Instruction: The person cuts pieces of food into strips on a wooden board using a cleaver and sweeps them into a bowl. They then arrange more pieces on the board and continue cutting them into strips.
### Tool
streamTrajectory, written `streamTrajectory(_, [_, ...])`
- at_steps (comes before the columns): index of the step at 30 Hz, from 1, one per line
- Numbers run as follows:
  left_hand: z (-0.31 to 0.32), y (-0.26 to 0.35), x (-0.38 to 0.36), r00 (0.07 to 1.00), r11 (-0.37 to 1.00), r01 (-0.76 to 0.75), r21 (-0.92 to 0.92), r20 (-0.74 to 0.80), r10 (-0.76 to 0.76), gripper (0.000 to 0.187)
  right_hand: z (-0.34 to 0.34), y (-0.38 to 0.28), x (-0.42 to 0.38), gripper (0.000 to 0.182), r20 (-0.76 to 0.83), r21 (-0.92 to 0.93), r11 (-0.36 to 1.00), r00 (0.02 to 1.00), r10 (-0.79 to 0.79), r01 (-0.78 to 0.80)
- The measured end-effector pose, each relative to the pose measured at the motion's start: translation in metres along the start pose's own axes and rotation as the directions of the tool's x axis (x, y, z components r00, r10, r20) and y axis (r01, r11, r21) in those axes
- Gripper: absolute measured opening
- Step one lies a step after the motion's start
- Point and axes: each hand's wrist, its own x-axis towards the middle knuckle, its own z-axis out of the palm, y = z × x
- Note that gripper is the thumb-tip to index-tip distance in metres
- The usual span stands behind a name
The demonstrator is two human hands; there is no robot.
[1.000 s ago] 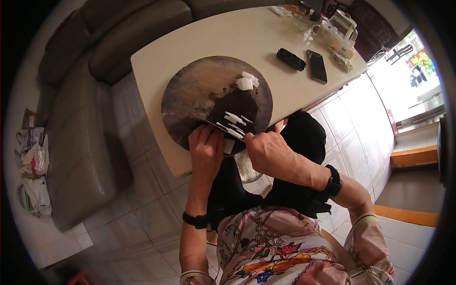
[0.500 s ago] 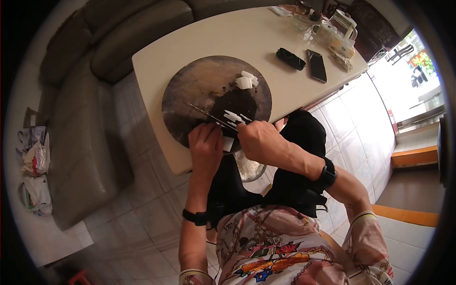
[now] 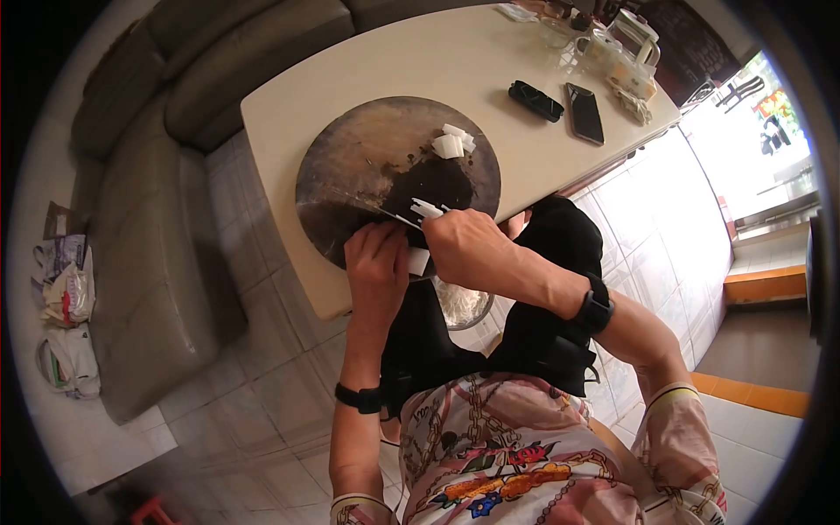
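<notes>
My right hand (image 3: 465, 241) is closed around a knife, whose blade (image 3: 391, 213) points up and left over the round dark cutting board (image 3: 350, 149). Fingers curled, my left hand (image 3: 376, 254) presses on a white vegetable piece (image 3: 419, 261) near the board's front edge, close beside the blade. Thin white strips (image 3: 426, 208) lie just beyond the knife. A small pile of white slices (image 3: 453, 142) rests at the board's far right. Hidden by my right hand is the knife's handle, and my left fingertips are partly out of sight.
Below the board's edge, between my legs, stands a bowl of white shreds (image 3: 464, 304). The cream table (image 3: 420, 61) also bears a black case (image 3: 535, 101), a phone (image 3: 584, 114) and a clear jug (image 3: 632, 39). A grey sofa (image 3: 149, 289) stands to the left.
The knife and my right hand have shifted slightly left and up. My left hand stays almost in place on the white piece. The whole view has moved a little.
</notes>
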Motion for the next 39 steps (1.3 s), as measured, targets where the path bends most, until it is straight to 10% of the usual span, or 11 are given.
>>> streamTrajectory(10, [-0.011,0.007,-0.001,0.981,0.952,0.115,-0.282,-0.119,-0.154,0.018,-0.018,-0.011,-0.031,0.012,-0.084,0.05,0.996,0.993,0.081,-0.077])
streamTrajectory(16, [-0.02,0.022,-0.021,0.993,0.992,-0.051,-0.119,0.098,0.063,0.021,-0.008,-0.008,-0.046,0.01,-0.105,0.047,0.998,0.994,-0.027,0.032])
streamTrajectory(39, [-0.01,0.037,-0.023,0.993,0.997,-0.052,0.051,0.104,0.047,0.021,0.001,-0.018,-0.032,0.009,-0.079,-0.105,0.984,0.986,-0.15,0.141])
